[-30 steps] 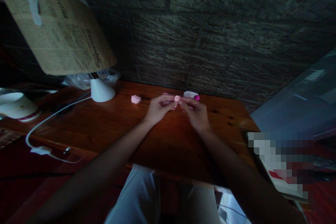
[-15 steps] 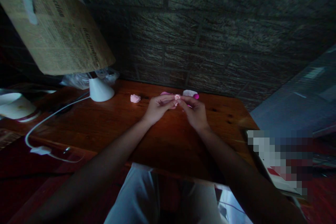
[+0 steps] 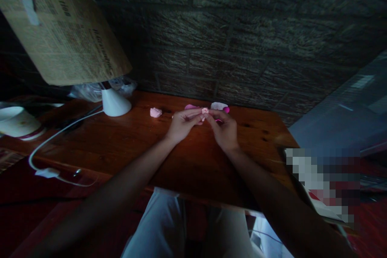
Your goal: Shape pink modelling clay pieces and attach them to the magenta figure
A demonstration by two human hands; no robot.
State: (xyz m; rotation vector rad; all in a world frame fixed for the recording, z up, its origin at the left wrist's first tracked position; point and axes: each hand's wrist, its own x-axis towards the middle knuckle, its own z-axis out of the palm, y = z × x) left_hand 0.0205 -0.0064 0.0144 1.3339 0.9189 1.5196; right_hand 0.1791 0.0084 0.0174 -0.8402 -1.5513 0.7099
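My left hand (image 3: 182, 124) and my right hand (image 3: 224, 128) meet at the far middle of a wooden table (image 3: 127, 149). Their fingertips pinch a small pale pink lump (image 3: 204, 111) between them; both hands are closed on it. A second pink lump (image 3: 155, 112) lies on the table to the left of my hands. Just behind my right hand sit a white and pink piece (image 3: 219, 106) and a bright magenta bit (image 3: 226, 109).
A white lamp base (image 3: 116, 103) with a white cord (image 3: 48, 141) stands at the back left, under a tilted newspaper sheet (image 3: 60, 32). A white dish (image 3: 15, 121) is at the far left. A dark brick wall (image 3: 242, 40) backs the table. Papers lie at the right edge.
The hands stay together on the pink lump, with only small finger movements. The view has shifted slightly.
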